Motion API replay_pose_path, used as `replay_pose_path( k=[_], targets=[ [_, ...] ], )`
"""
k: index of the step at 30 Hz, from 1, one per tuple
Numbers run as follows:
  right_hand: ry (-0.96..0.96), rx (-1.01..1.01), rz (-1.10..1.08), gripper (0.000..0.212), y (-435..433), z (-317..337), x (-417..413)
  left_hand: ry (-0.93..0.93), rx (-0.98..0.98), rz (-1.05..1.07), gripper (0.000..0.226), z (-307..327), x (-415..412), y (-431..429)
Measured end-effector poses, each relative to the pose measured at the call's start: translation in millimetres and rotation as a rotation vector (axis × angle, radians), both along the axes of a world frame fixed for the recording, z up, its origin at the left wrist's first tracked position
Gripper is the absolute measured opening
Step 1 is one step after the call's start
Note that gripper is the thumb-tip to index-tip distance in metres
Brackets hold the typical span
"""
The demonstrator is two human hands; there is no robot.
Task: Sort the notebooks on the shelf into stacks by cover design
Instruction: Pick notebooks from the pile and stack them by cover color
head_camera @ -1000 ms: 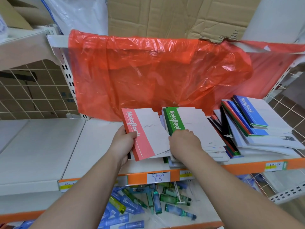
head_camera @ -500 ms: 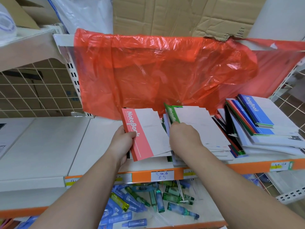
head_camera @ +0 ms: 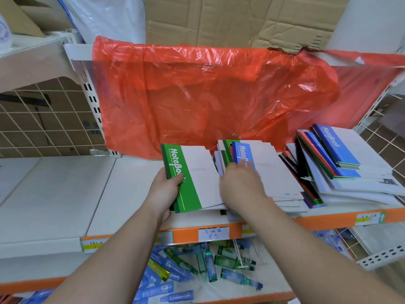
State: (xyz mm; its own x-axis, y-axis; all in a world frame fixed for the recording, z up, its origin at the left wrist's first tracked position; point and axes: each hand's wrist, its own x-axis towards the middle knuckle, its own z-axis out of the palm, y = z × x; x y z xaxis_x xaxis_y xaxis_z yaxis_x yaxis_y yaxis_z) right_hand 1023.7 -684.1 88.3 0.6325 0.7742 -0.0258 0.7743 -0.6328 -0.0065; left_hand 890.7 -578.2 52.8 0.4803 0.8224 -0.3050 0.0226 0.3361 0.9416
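Our left hand (head_camera: 163, 191) grips the green notebook (head_camera: 190, 176) just left of the mixed pile (head_camera: 289, 206). Our right hand (head_camera: 238, 185) lies over the pile's top blue notebook (head_camera: 242, 152), fingers (head_camera: 241, 166) too blurred to judge. A hasty pull could drag the loose pile off the shelf (head_camera: 131, 194).

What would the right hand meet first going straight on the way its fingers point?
The blue-banded white notebook topping the middle pile: the right hand reaches over its blue band, though blur hides whether the fingers touch. Past it, likely the red plastic bag hanging behind.
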Motion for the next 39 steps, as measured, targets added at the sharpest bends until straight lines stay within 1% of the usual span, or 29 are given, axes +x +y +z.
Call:
replay_pose_path(
  k=[1,2,3,4,5,8,10,13,15,17,19,20,22,24,25,27,29,30,31,32,34,35,37,39],
  targets=[
    [0.061,-0.078,-0.119,0.05,-2.6,-0.7,8.5,0.002,-0.001,0.0,0.019,-0.1,0.2,0.3],
    [0.136,-0.122,-0.194,0.054,-5.2,-2.9,14.2,0.006,0.0,0.0,0.019,0.2,0.5,0.7],
    [0.181,-0.147,-0.213,0.054,-7.3,-3.8,16.9,0.005,0.003,0.001,0.019,-0.1,1.1,1.5],
    [0.186,-0.164,-0.199,0.052,-9.6,-4.2,17.7,0.005,0.004,-0.001,0.02,-0.1,1.7,2.3],
    [0.171,-0.165,-0.167,0.048,-11.7,-2.8,17.7,0.004,0.005,-0.005,0.021,-0.5,2.3,3.1],
    [0.049,-0.103,-0.022,0.035,-16.1,11.1,9.6,0.006,0.003,-0.02,0.021,-0.5,1.9,3.8],
    [0.002,-0.05,0.07,0.034,-14.4,21.0,-2.8,0.008,0.007,-0.026,0.021,-1.4,2.1,4.4],
    [0.009,0.042,0.244,0.029,-7.1,24.9,-31.1,-0.043,0.002,-0.014,0.019,-2.9,4.0,3.4],
    [0.026,0.103,0.394,0.024,-3.5,19.9,-52.3,-0.087,-0.012,-0.027,0.027,-2.1,3.1,2.1],
    [0.058,0.136,0.521,0.026,-1.6,11.4,-66.4,-0.089,0.01,-0.049,0.028,-2.8,0.7,1.8],
    [0.137,0.162,0.556,0.033,0.1,5.4,-66.7,-0.065,0.038,-0.039,0.021,-4.6,-1.9,2.2],
    [0.203,0.206,0.52,0.032,1.3,5.2,-61.3,-0.054,0.039,-0.026,0.021,-4.2,-3.3,2.9],
    [0.308,0.37,0.391,0.026,6.3,2.4,-41.5,-0.055,0.029,-0.008,0.021,-1.2,-4.9,4.7],
    [0.374,0.517,0.207,0.031,11.6,2.0,-15.0,-0.087,0.031,-0.002,0.02,8.3,-3.9,5.5],
    [0.446,0.564,0.106,0.034,12.8,4.1,-2.9,-0.115,0.034,-0.004,0.021,14.3,-1.8,5.2],
    [0.642,0.574,-0.055,0.038,11.2,9.9,17.9,-0.175,0.045,-0.015,0.023,27.0,6.1,2.7],
    [0.865,0.609,-0.083,0.03,4.5,12.8,33.5,-0.212,0.066,-0.042,0.025,37.2,17.5,-2.1],
    [0.948,0.659,-0.077,0.025,-0.3,15.4,38.2,-0.197,0.105,-0.058,0.024,40.8,23.7,-4.9],
    [0.976,0.708,-0.072,0.024,-4.7,15.4,43.5,-0.153,0.179,-0.069,0.023,42.7,30.5,-6.7],
    [0.959,0.744,-0.059,0.024,-9.3,15.4,49.1,-0.098,0.277,-0.074,0.023,45.1,37.1,-8.7],
    [0.846,0.784,-0.022,0.025,-19.2,16.2,59.8,-0.033,0.459,-0.063,0.023,50.8,50.5,-11.8],
    [0.806,0.819,-0.013,0.023,-24.0,17.2,65.0,-0.033,0.515,-0.054,0.022,54.2,58.0,-13.0],
    [0.785,0.909,-0.023,0.018,-32.1,20.1,74.5,-0.076,0.561,-0.047,0.021,62.1,72.9,-17.6],
    [0.775,0.979,-0.031,0.015,-38.3,20.9,81.8,-0.126,0.549,-0.067,0.02,64.0,87.2,-24.1]
  ],
)
